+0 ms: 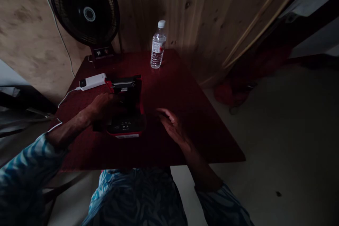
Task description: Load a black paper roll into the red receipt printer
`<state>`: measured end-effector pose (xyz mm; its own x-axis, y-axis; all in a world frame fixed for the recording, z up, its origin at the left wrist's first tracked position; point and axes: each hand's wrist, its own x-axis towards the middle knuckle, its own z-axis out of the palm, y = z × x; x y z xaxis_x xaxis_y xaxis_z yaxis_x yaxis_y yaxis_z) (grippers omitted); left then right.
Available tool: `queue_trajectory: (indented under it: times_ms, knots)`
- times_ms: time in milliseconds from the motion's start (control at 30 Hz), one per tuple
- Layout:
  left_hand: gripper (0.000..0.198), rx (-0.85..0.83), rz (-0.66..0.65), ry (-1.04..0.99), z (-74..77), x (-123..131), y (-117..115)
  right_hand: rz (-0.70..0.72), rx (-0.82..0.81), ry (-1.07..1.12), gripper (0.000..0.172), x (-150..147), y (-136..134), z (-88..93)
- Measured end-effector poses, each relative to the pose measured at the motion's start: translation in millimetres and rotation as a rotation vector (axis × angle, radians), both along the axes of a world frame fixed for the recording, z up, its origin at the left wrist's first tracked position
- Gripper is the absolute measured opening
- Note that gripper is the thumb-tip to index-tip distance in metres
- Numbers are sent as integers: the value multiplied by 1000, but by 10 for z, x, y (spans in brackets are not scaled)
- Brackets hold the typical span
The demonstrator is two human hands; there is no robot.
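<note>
A plank wall (169, 7) rises behind a dark red worktop (185, 127), with a black desk fan (84, 7) at its far corner. At the centre sits a black-and-red compact printer (125, 125), its hinged lid (124, 86) standing open. My left hand (102, 106) curls at the printer's left side; in the shadow I cannot tell whether it grips. My right hand (172, 127) is open, near the printer, apparently touching nothing. The printer looks light and stiff, the open lid its fragile part, so the body's sides seem the place to hold. A plastic water bottle (158, 45) stands beyond; a white power bank (92, 81) trails its cable (67, 95).
</note>
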<state>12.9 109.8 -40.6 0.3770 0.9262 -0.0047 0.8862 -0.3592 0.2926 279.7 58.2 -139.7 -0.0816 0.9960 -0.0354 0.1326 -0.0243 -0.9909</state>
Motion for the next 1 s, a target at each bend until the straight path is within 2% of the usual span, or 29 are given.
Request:
queue_trajectory:
  times_ms: [200,433,867,1000]
  knots:
    - [30,96,5,-227,25,-101,-249,9,6,-35,32,7,15,-28]
    - [29,191,-4,-267,97,-33,-424,23,48,-49,31,11,40,-72]
    - [29,238,32,-309,40,-110,-389,35,50,-41,29,6,53,-108]
    - [28,269,2,-326,61,-93,-412,26,45,-74,29,1,39,-73]
